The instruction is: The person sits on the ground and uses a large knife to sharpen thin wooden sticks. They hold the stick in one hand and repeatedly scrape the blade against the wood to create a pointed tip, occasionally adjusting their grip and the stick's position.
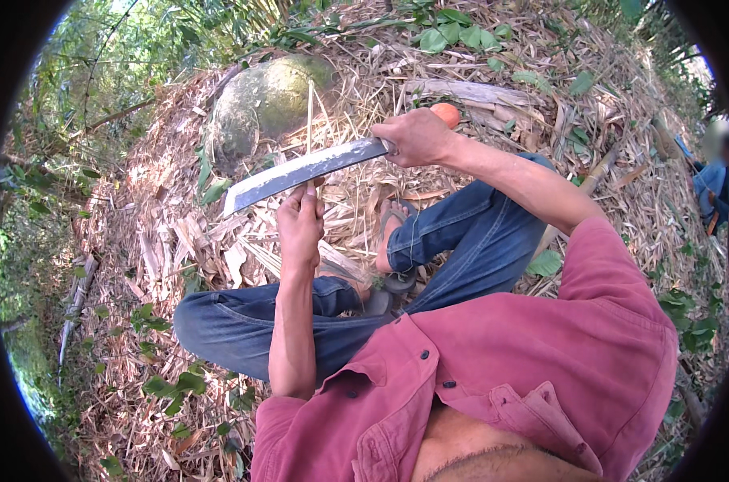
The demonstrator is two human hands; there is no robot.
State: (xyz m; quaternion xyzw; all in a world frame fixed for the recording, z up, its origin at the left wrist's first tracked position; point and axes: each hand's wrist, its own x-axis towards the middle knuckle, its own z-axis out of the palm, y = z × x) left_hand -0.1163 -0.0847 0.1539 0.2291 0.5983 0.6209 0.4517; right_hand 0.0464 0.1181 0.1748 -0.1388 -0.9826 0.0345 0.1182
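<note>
My right hand (417, 138) is closed round the grip of a machete (304, 171), its broad blade pointing left, pale along the upper part and dark below. A rounded orange thing (446, 115) shows just behind this hand; I cannot tell whether it is the end of the handle. My left hand (302, 221) pinches a thin pale strip of bamboo or wood (311, 108) that stands nearly upright. The blade lies across the strip just above my left fingers and hides part of it.
A mossy boulder (264, 100) sits ahead, left of centre. Dry leaves and shavings (172, 225) cover the ground round my sandalled feet (395, 233). Beyond my right hand lies a weathered piece of wood (469, 92). Another person in blue (712, 189) is at the far right.
</note>
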